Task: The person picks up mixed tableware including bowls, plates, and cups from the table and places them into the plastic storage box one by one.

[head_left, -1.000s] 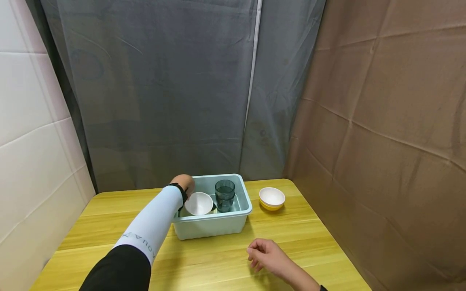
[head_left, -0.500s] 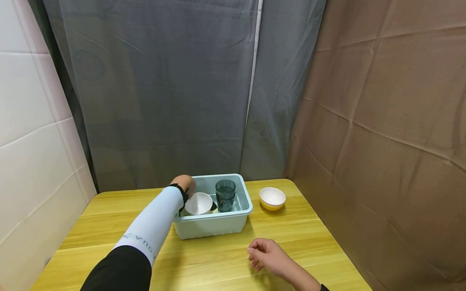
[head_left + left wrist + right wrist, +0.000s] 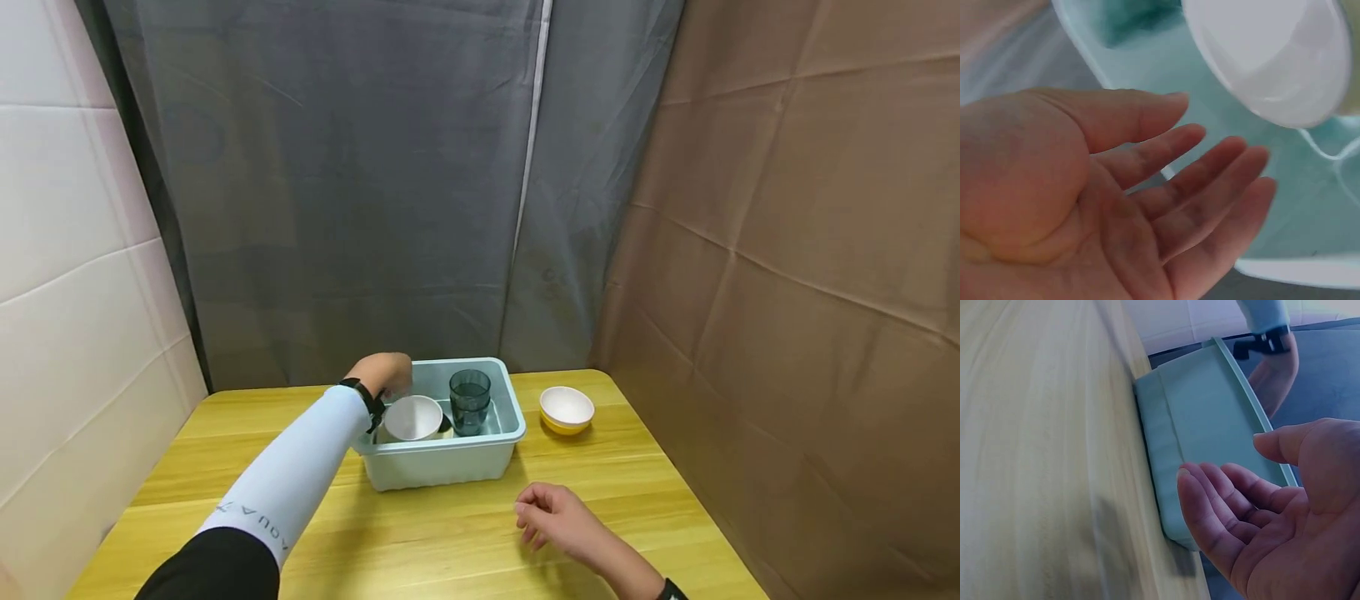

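A pale blue-green plastic basin (image 3: pixel 450 467) stands toward the back of the table. Inside it, a white bowl (image 3: pixel 413 418) sits at the left and stacked dark tinted cups (image 3: pixel 470 402) at the right. My left hand (image 3: pixel 386 373) is over the basin's back left corner, behind the bowl. In the left wrist view its fingers (image 3: pixel 1210 212) are relaxed and hold nothing, with the bowl (image 3: pixel 1266 56) a short way off. My right hand (image 3: pixel 555 518) hovers over the table in front of the basin, fingers loosely bent, with nothing in it.
A yellow bowl with a white inside (image 3: pixel 567 409) stands on the table right of the basin. The wood-grain table (image 3: pixel 420 542) runs back to a grey curtain (image 3: pixel 337 208). A brown cloth wall (image 3: pixel 810 292) closes the right side, a white one (image 3: pixel 90 275) the left.
My left hand has risen slightly from inside the basin's left end, so more of it shows. The right hand has barely moved. The whole view has shifted slightly.
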`<state>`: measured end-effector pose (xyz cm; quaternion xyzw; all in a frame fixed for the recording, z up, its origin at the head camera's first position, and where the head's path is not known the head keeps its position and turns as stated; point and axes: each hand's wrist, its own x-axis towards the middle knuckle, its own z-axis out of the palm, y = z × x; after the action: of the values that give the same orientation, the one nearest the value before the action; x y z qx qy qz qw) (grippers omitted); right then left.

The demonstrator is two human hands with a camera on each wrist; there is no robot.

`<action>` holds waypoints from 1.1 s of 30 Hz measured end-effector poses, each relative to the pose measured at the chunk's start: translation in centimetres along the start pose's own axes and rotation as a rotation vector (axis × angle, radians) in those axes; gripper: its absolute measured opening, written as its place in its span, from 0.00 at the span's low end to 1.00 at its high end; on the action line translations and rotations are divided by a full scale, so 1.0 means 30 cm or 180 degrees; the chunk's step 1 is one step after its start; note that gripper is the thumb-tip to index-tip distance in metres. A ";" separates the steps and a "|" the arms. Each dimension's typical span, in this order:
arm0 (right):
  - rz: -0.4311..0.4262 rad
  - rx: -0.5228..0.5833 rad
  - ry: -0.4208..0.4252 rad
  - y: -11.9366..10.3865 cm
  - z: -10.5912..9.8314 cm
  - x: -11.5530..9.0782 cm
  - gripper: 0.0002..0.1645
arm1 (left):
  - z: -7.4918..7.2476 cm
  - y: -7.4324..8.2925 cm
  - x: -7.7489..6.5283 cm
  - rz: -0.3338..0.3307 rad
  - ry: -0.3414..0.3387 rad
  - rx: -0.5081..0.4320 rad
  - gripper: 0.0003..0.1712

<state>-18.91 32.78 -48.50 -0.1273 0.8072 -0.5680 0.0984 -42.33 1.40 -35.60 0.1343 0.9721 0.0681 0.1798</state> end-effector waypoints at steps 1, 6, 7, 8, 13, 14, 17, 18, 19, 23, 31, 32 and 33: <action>0.0005 -0.0013 -0.0004 -0.003 -0.001 0.005 0.10 | -0.002 0.001 -0.030 0.0117 0.0155 -0.0056 0.15; 0.0033 -0.0060 -0.0029 -0.010 -0.007 0.013 0.11 | 0.029 0.006 -0.194 0.0583 0.1137 -0.0584 0.17; 0.0040 -0.0065 -0.0036 -0.010 -0.008 0.013 0.11 | 0.044 0.005 -0.223 0.0609 0.1326 -0.0692 0.19; 0.0043 -0.0066 -0.0042 -0.008 -0.010 0.015 0.11 | 0.058 0.007 -0.256 0.0632 0.1474 -0.0840 0.20; 0.0022 -0.0107 -0.0032 -0.002 -0.018 0.027 0.12 | 0.132 -0.009 -0.402 0.0790 0.1760 -0.1651 0.16; 0.0015 -0.0116 -0.0026 -0.003 -0.019 0.029 0.12 | 0.145 -0.016 -0.426 0.0832 0.1760 -0.1769 0.15; -0.0014 -0.0137 -0.0022 -0.007 -0.021 0.037 0.13 | 0.184 -0.043 -0.488 0.0903 0.1736 -0.1995 0.12; -0.0019 -0.0145 -0.0022 -0.009 -0.022 0.039 0.12 | 0.197 -0.053 -0.505 0.0914 0.1733 -0.2036 0.11; -0.0024 -0.0151 -0.0017 -0.010 -0.023 0.040 0.13 | 0.211 -0.061 -0.520 0.0914 0.1715 -0.2084 0.11; -0.0028 -0.0177 0.0006 -0.019 -0.033 0.036 0.13 | 0.274 -0.092 -0.560 0.0920 0.1689 -0.2218 0.10; -0.0004 -0.0167 0.0028 -0.023 -0.043 0.032 0.15 | 0.426 -0.150 -0.570 0.0927 0.1499 -0.2519 0.09; -0.0002 -0.0159 0.0030 -0.021 -0.043 0.033 0.16 | 0.446 -0.156 -0.568 0.0957 0.1459 -0.2558 0.09; -0.0001 -0.0150 0.0032 -0.019 -0.044 0.034 0.16 | 0.466 -0.162 -0.565 0.0983 0.1423 -0.2594 0.09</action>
<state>-20.23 33.46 -47.54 -0.1268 0.8208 -0.5495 0.0913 -23.08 -6.89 -43.82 0.1778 0.8499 0.4960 -0.0076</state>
